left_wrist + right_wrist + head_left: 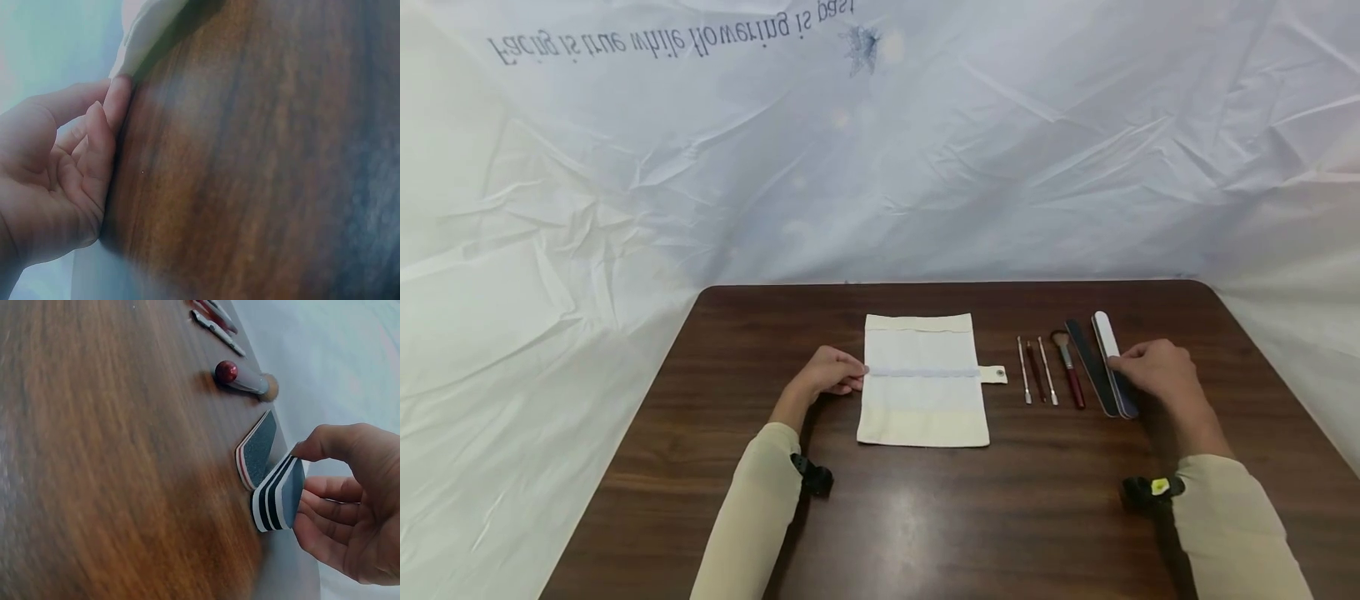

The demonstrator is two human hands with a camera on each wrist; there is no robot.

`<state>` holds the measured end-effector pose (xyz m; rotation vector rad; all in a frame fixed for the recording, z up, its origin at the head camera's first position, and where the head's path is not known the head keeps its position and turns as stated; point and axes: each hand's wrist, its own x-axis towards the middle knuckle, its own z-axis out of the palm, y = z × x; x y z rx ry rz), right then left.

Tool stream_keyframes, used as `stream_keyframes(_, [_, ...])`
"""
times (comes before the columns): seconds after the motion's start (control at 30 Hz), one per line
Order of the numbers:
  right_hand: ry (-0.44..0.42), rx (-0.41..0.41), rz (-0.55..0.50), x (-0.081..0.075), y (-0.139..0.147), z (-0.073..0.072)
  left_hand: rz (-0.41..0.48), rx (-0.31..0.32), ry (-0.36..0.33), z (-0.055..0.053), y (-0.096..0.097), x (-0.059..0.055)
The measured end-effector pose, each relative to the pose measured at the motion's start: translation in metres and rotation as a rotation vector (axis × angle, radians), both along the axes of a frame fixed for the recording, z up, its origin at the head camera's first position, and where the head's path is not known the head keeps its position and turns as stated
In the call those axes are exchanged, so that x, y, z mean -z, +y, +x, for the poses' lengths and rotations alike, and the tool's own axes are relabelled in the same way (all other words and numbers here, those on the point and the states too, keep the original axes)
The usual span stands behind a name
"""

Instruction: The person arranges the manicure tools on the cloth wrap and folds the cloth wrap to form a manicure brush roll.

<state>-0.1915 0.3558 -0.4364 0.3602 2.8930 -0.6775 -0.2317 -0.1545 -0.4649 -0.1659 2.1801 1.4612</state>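
An off-white cloth roll-up pouch [925,412] lies unfolded on the table, its snap tab [993,375] pointing right. My left hand [830,371] pinches the pouch's left edge between thumb and fingers; in the left wrist view the cloth corner [139,40] meets the fingertips. On the right, my right hand [1159,367] grips a thick nail buffer [1105,332] with a white face and a bluish-grey face. Black and white layers show along the buffer's edge [270,499] in the right wrist view, where it stands tilted on its side. A dark nail file [1088,367] lies just left of it.
Left of the nail file lies a red-handled brush [1070,372]. Two slim metal nail tools [1024,371] with a dark red stick [1036,372] between them lie nearer the pouch. White sheeting [925,167] hangs behind the brown wooden table [1000,508].
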Motion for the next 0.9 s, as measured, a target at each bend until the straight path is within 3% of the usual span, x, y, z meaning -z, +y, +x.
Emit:
stream_keyframes(0.27, [0.124,0.007,-0.02,-0.007,-0.015,-0.002,-0.002,-0.002,0.003,0.001,0.0,0.0])
stream_keyframes(0.53, [0.217,0.013,-0.112,-0.013,-0.034,-0.008,0.001,-0.006,0.011,0.002,0.001,0.0])
stream_keyframes(0.67, [0.203,0.028,-0.228,-0.015,-0.04,-0.012,-0.006,-0.009,0.003,0.002,0.001,0.001])
stream_keyframes(0.9, [0.083,0.007,-0.473,-0.021,-0.048,-0.018,-0.008,-0.011,0.006,0.0,0.0,0.002])
